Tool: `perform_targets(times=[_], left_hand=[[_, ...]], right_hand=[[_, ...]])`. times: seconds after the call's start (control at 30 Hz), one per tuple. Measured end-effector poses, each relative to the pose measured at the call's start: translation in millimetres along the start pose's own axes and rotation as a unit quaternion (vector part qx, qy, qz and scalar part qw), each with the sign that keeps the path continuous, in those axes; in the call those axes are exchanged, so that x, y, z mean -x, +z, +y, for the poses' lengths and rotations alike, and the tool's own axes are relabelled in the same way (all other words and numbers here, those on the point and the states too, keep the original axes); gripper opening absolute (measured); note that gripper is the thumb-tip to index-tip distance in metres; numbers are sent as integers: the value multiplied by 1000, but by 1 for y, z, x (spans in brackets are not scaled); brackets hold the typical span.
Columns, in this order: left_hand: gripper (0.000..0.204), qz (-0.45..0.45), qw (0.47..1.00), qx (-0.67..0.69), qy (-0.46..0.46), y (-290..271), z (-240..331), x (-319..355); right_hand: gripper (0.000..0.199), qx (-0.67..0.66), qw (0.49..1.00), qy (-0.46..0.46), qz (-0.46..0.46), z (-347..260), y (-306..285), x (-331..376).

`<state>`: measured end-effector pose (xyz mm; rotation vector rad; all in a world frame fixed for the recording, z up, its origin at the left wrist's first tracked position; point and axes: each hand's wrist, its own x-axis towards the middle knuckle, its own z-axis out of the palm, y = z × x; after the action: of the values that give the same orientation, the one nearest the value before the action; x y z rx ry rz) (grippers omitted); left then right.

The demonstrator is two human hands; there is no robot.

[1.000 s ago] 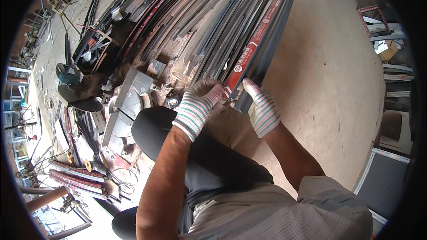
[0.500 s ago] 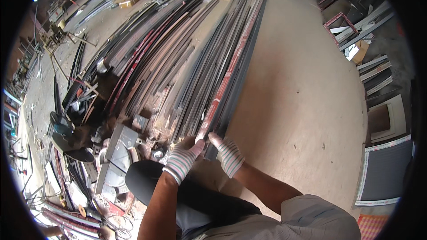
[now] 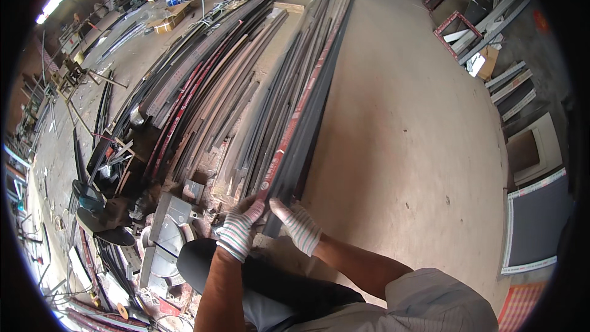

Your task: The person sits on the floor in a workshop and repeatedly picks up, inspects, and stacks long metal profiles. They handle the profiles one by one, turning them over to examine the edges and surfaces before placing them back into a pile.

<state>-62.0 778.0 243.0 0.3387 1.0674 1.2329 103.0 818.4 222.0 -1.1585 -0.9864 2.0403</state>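
Both my hands wear striped knit gloves. My left hand is closed around the near end of a long profile bar with a red printed film strip, its thumb lying along the top. Beside it, my right hand grips the near end of a wide dark grey profile bar, thumb on the upper face; its other fingers are partly hidden. The two bars lie close together and run away toward the far end of the floor. Several thinner dark bars lie along their left side.
A cutting saw with a metal base stands left of my knee. More long strips are piled farther left. Along the right wall lean a dark panel with a white edge and a red frame. A cardboard box sits far left.
My hands and the near ends of the held bars have shifted left in the view. The dark grey bar shows a wider face. Both hands keep their hold.
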Motion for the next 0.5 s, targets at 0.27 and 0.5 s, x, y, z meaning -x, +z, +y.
perform_targets(times=[0.27,0.5], left_hand=[[28,-34,990,126,58,-19,13,-2],[39,47,993,77,82,-16,17,6]], right_hand=[[44,-47,998,31,-39,-8,4,9],[61,97,988,121,15,121,-100,-6]])
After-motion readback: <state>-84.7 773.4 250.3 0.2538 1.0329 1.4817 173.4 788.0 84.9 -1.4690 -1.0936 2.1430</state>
